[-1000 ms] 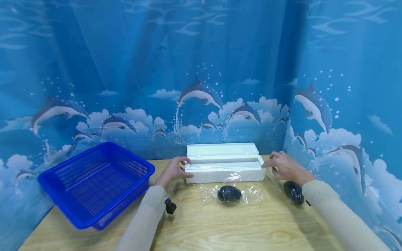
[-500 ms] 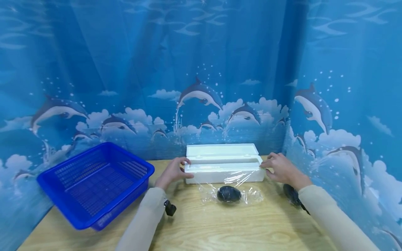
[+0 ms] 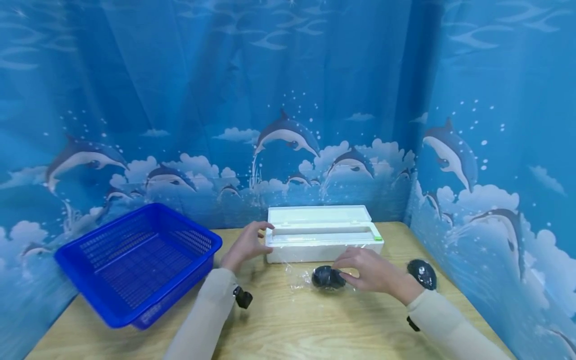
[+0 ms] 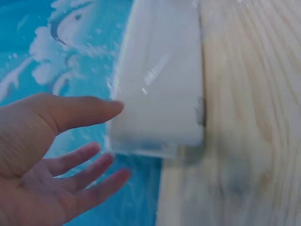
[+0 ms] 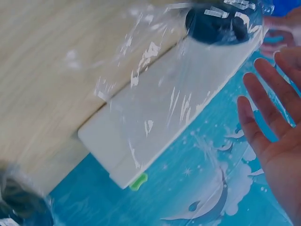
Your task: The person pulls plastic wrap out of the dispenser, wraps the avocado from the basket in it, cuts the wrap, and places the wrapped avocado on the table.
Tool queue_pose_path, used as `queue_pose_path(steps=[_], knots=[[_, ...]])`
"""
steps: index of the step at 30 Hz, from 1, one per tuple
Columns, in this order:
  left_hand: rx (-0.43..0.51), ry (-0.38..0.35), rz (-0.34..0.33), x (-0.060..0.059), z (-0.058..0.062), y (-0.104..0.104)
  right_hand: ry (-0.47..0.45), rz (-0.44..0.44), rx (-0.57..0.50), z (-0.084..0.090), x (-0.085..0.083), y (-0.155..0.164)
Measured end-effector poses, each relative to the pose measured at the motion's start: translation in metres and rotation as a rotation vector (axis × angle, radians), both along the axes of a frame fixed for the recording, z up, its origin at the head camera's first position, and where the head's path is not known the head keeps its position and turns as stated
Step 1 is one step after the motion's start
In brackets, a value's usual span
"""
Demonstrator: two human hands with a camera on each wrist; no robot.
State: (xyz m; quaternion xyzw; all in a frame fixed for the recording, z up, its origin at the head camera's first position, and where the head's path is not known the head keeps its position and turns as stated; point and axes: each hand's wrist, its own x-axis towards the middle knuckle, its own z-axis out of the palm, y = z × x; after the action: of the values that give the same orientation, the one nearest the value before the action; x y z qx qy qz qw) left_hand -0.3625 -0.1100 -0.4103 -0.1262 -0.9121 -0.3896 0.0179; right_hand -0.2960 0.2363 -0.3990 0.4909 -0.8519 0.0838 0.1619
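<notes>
Right hand (image 3: 373, 272) over dark egg (image 3: 327, 278) on film (image 3: 306, 275), fingers (image 3: 348, 260) straight, touching it. Left hand (image 3: 246, 245) beside box (image 3: 321, 235) end, fingers (image 4: 89, 157) spread, holding nothing. All on bench (image 3: 292, 325).

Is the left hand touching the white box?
Cannot tell. In the head view the left hand sits against the white box's left end, fingertips overlapping its edge. The blurred left wrist view shows open fingers beside the box, but neither contact nor a gap plainly.
</notes>
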Motion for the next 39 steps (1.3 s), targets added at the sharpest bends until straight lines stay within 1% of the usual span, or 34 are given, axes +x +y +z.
queue_pose_path(steps=[1,3,5,6,8,10,12,13,14,16,18,20,25,26,30,34,39], knots=[[-0.005,0.046,-0.012,0.002,0.003,0.002,0.002,-0.008,-0.004,-0.001,0.002,-0.002],[0.013,0.141,-0.044,0.009,0.01,0.01,0.021,-0.023,-0.014,-0.005,0.005,-0.005],[0.031,0.23,-0.108,0.017,0.015,0.022,0.05,-0.041,-0.019,-0.009,0.007,-0.007],[0.028,0.262,-0.153,0.022,0.016,0.03,0.064,-0.048,-0.019,-0.011,0.008,-0.007],[-0.002,0.288,-0.247,0.033,0.017,0.046,0.086,-0.06,-0.013,-0.014,0.009,-0.008],[-0.086,0.302,-0.329,0.042,0.014,0.062,0.099,-0.076,-0.002,-0.016,0.01,-0.01],[-0.176,0.291,-0.384,0.05,0.01,0.075,0.097,-0.098,0.01,-0.017,0.011,-0.011],[-0.218,0.285,-0.395,0.054,0.008,0.08,0.091,-0.11,0.017,-0.017,0.012,-0.012],[-0.262,0.283,-0.398,0.057,0.006,0.084,0.083,-0.119,0.023,-0.017,0.012,-0.013],[-0.319,0.274,-0.397,0.062,0.002,0.09,0.051,-0.146,0.041,-0.016,0.013,-0.015],[-0.371,0.278,-0.388,0.064,-0.002,0.094,-0.005,-0.17,0.059,-0.013,0.013,-0.019],[-0.401,0.286,-0.381,0.066,-0.006,0.097,-0.064,-0.184,0.071,-0.01,0.013,-0.023],[-0.38,0.248,-0.369,0.069,-0.012,0.103,-0.211,-0.216,0.068,-0.003,0.013,-0.034],[-0.373,0.237,-0.368,0.069,-0.013,0.104,-0.239,-0.227,0.065,-0.002,0.013,-0.036],[-0.358,0.232,-0.364,0.07,-0.013,0.107,-0.333,-0.268,0.05,0.003,0.014,-0.041],[-0.352,0.242,-0.35,0.071,-0.013,0.109,-0.386,-0.286,0.035,0.006,0.014,-0.042],[-0.361,0.261,-0.326,0.072,-0.015,0.11,-0.405,-0.269,0.022,0.005,0.011,-0.04]])
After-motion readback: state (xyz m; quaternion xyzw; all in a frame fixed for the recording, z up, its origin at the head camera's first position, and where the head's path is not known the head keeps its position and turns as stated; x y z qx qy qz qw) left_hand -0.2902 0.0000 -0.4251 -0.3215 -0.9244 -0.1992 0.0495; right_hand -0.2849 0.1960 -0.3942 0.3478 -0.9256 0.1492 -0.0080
